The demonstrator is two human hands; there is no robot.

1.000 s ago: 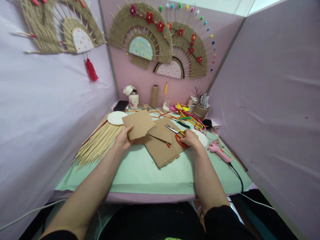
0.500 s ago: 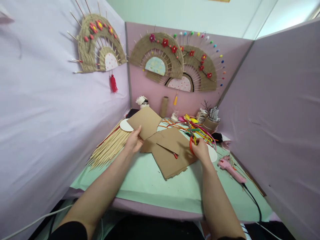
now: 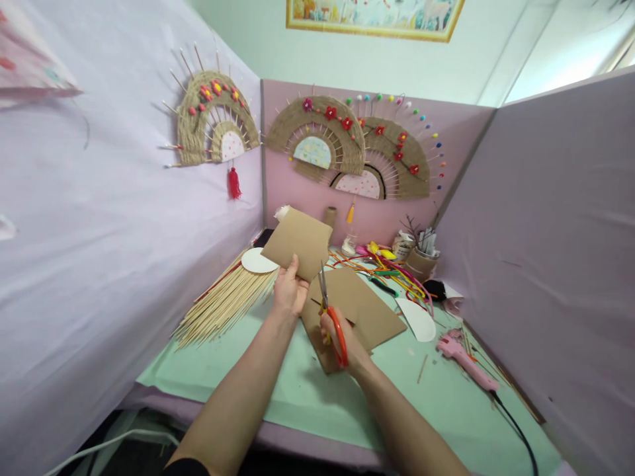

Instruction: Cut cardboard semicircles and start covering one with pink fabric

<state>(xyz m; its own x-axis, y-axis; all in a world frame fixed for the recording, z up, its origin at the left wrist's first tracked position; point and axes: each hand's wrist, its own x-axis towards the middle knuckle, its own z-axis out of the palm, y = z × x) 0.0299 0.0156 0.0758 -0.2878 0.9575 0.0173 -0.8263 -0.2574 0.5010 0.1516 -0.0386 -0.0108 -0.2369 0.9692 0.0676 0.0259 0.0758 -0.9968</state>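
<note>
My left hand (image 3: pixel 290 291) is closed on the lower edge of a brown cardboard piece (image 3: pixel 298 241), holding it raised above the table. My right hand (image 3: pixel 342 334) grips red-handled scissors (image 3: pixel 331 317), whose blades point up toward the cardboard's bottom edge. Beneath both hands more brown cardboard sheets (image 3: pixel 364 311) lie flat on the pale green table cover (image 3: pixel 297 390).
A fan of bamboo skewers (image 3: pixel 228 304) and a white paper half-disc (image 3: pixel 258 261) lie left. Another white half-disc (image 3: pixel 417 318), a pink glue gun (image 3: pixel 464 354) with black cord, coloured pipe cleaners (image 3: pixel 391 264) and a tool cup (image 3: pixel 421 261) sit right. Woven fans (image 3: pixel 317 135) hang on the purple partitions.
My right hand lifted the scissors off the table and brought them left toward the cardboard. My left hand raised the cardboard piece higher. The camera view tilted upward.
</note>
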